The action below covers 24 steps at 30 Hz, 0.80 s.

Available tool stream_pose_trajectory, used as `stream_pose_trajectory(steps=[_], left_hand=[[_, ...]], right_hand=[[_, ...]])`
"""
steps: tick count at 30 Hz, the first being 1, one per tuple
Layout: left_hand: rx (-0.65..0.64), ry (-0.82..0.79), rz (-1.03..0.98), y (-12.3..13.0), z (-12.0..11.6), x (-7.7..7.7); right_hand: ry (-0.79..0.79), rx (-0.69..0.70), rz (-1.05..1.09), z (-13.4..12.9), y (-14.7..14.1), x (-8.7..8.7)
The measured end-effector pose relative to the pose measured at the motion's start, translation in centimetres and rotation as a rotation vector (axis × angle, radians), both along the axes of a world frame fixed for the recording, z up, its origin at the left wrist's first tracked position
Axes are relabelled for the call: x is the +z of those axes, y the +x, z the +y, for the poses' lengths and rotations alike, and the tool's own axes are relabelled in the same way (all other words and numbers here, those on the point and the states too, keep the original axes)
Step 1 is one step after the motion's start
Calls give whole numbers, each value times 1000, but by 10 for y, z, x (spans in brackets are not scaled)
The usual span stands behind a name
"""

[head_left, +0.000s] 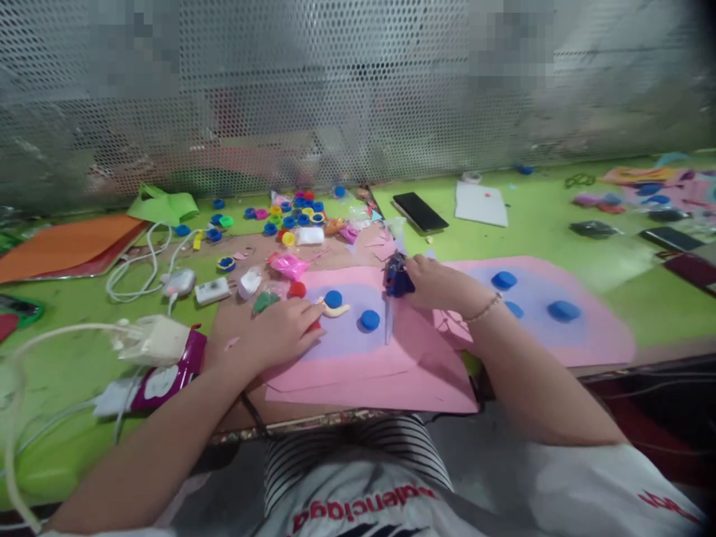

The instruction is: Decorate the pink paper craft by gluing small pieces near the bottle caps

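Observation:
My left hand (288, 328) lies palm down on the sheet of pink paper (436, 380), its fingers stretched out. The fingertips are near one end of a curved cream strip (336, 309), and a red piece partly shows beneath them. On the lilac patch of that paper are two blue round caps, a near one (370, 321) and a far one (333, 299). My right hand (433, 282) is closed at a dark blue object (398, 276), whose kind I cannot make out. A thin pale strip (388, 322) extends below it towards me.
A second pink sheet (607, 339) with blue caps lies to the right. Several coloured caps (302, 218) cluster at the back, near a black phone (419, 212) and a white pad (481, 203). White cables and a plug (154, 339) occupy the left, beside orange paper (61, 242).

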State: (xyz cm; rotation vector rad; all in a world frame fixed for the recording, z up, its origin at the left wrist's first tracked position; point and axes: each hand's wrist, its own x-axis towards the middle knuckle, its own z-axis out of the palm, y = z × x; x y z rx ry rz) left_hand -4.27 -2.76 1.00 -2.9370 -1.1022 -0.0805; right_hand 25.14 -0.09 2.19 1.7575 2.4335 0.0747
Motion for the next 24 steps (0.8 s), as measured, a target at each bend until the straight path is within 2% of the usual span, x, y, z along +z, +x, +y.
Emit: stream_pose_trajectory(steps=[5, 8, 10, 13, 16, 19, 21, 24], left_hand=[[70, -23, 1, -1, -1, 7], [88, -13, -14, 0, -3, 12], [87, -12, -8, 1, -3, 13], [81, -16, -2, 2, -4, 13], [76, -11, -26, 2, -4, 12], [63, -16, -54, 1, -6, 14], [58, -29, -56, 2, -6, 16], [58, -46, -49, 2, -7, 18]], right_hand=[[-25, -9, -86, 0, -6, 0], [3, -38, -19, 0, -5, 8], [81, -95, 84, 0, -1, 15], [156, -227, 460, 4, 5, 26], [97, -365, 1109, 10, 8, 31], [12, -409, 1683, 17, 9, 32], [-93, -417, 1880, 20, 11, 32], [-248, -474, 2002, 23, 15, 32]])
